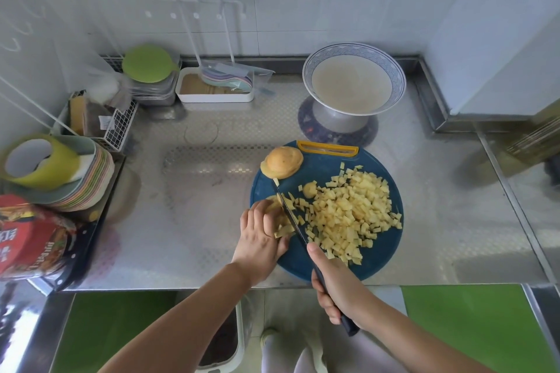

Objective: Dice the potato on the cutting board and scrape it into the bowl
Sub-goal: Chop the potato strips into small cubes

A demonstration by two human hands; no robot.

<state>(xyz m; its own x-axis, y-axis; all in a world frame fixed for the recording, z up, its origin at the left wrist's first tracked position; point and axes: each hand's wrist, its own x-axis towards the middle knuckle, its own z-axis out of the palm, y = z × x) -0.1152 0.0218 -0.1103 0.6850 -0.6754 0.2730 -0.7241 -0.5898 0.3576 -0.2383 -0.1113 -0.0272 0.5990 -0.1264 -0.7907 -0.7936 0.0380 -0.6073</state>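
Observation:
A round blue cutting board [378,263] lies on the steel counter with a heap of diced potato [348,215] across its middle and right. An uncut potato end piece [282,162] rests at the board's far left edge. My left hand [260,236] presses curled fingers on a stack of potato strips [280,221] at the board's left. My right hand [336,288] grips the dark handle of a knife [291,215], whose blade stands against those strips. The blue-rimmed white bowl [354,83] stands empty behind the board.
A white tray with utensils [215,85] and a green lid on stacked containers [148,63] sit at the back. A wire rack [100,121], stacked plates [78,179] and a red packet [33,236] crowd the left. A raised steel ledge [439,106] borders the right.

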